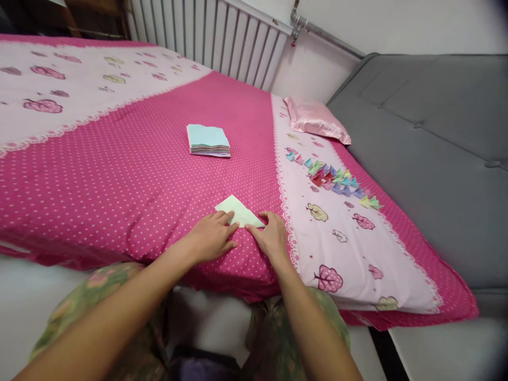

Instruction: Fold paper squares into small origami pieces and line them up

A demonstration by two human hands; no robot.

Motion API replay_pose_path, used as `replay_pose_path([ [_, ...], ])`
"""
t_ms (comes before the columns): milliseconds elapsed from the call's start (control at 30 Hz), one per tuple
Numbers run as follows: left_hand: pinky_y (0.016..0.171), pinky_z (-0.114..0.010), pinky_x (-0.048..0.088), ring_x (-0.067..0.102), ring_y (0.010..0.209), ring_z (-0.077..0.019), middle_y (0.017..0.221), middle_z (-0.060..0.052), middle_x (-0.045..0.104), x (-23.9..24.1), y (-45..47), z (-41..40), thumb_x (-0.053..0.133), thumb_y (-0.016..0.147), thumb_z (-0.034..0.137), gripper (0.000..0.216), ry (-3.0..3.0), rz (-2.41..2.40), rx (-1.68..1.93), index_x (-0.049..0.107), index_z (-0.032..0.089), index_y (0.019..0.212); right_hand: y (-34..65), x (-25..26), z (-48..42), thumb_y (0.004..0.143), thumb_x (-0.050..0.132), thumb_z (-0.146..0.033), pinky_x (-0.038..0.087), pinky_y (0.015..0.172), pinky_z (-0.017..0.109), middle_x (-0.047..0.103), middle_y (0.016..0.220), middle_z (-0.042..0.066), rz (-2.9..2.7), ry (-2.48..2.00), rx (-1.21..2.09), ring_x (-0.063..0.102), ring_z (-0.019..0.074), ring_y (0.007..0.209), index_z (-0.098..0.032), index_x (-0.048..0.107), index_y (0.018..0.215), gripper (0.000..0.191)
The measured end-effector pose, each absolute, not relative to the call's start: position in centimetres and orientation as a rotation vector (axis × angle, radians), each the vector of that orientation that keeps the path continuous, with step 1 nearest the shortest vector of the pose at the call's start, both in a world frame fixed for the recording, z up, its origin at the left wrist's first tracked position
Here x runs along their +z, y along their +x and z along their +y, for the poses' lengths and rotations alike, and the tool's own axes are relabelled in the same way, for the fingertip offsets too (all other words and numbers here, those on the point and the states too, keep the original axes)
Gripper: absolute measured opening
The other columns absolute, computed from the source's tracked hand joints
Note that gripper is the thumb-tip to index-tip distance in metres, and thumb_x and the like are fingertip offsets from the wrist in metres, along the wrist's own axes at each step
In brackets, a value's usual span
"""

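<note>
A pale green sheet of origami paper (237, 210), folded to a triangle-like shape, lies on the pink bedspread near the bed's front edge. My left hand (212, 235) rests on its left part, fingers spread and pressing it down. At the paper's right corner, my right hand (272, 235) has its thumb and index finger closed around the tip. Part of the paper's lower edge is covered by my fingers. Farther back sits a stack of coloured paper squares (208, 140), light blue on top.
Several small folded paper pieces (337, 180) in many colours stand in rows on the right of the bedspread (151, 159). Behind them are a pink pillow (315, 120) and a grey padded headboard (432, 116). A white radiator (214, 37) lines the far wall.
</note>
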State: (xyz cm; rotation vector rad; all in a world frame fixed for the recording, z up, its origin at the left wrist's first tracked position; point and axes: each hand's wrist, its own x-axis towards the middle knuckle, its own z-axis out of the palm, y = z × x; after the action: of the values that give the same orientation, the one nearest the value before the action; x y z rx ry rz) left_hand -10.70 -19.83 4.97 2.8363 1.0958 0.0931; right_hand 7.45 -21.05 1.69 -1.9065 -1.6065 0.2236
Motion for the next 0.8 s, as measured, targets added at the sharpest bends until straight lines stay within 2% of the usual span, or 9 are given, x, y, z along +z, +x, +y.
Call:
replay_pose_path([
  [167,0.095,-0.040,0.033,0.044,0.114,-0.0288,0.129,-0.018,0.045,5.2,-10.7,-19.8,0.047,0.083,0.036,0.040,2.815,1.130,0.089,0.055,0.014,0.115,8.2,1.7,-20.9,0.064,0.065,-0.029,0.041,0.084,0.037,0.063,0.097,0.007,-1.561,-1.891,0.330,0.056,0.0226,0.091,-0.018,0.058,0.096,0.035],
  [400,0.093,-0.041,0.034,0.045,0.113,-0.0293,0.128,-0.017,0.046,5.3,-10.7,-19.7,0.047,0.082,0.037,0.039,2.812,1.132,0.089,0.056,0.015,0.113,9.0,1.3,-20.9,0.066,0.058,-0.018,0.042,0.086,0.038,0.063,0.096,0.007,-1.556,-1.849,0.340,0.057,0.0215,0.090,-0.018,0.056,0.096,0.030],
  [800,0.094,-0.040,0.033,0.044,0.113,-0.0283,0.128,-0.015,0.046,5.0,-11.0,-19.6,0.049,0.081,0.037,0.038,2.794,1.126,0.119,0.056,0.017,0.113,9.5,1.6,-21.0,0.064,0.045,-0.007,0.044,0.081,0.034,0.064,0.091,0.006,-1.550,-1.926,0.295,0.059,0.0197,0.084,-0.018,0.058,0.094,0.034],
])
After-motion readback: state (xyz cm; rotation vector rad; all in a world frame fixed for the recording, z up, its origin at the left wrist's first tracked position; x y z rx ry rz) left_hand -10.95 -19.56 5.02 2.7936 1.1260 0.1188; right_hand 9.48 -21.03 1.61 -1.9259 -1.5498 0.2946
